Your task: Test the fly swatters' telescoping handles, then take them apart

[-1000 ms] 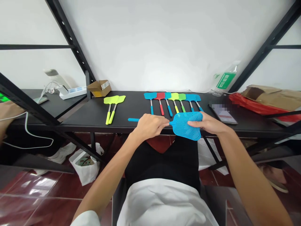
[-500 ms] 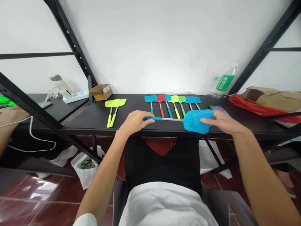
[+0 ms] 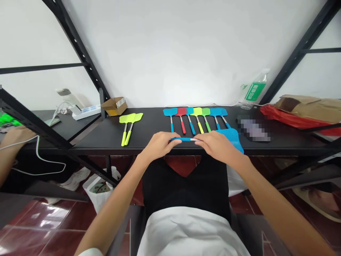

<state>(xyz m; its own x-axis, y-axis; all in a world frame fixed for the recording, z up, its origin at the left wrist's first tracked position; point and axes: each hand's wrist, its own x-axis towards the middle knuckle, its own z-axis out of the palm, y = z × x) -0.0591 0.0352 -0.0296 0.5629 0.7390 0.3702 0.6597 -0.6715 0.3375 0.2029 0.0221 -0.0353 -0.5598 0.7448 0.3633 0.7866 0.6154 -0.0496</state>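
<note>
A blue fly swatter (image 3: 231, 138) lies sideways between my hands over the table's front edge. My left hand (image 3: 162, 144) is closed round the end of its blue handle. My right hand (image 3: 217, 145) grips the silver shaft and covers part of it, with the mesh head showing beyond it. Behind my hands is a row of several swatters in blue, red (image 3: 181, 112), yellow (image 3: 197, 112) and green (image 3: 206, 112), their heads toward the wall. Two yellow-green swatters (image 3: 130, 128) lie apart, farther left.
On the black table (image 3: 93, 137) stand an open cardboard box (image 3: 115, 106) and a plastic bottle (image 3: 254, 91). Red and brown packaging (image 3: 301, 113) lies at the right, near a blurred object (image 3: 253, 128). Another person's hand (image 3: 18, 137) is at far left, near a power strip (image 3: 86, 112).
My right hand has moved left from the swatter's mesh head to its shaft. My left hand still holds the handle, slightly lower and farther right.
</note>
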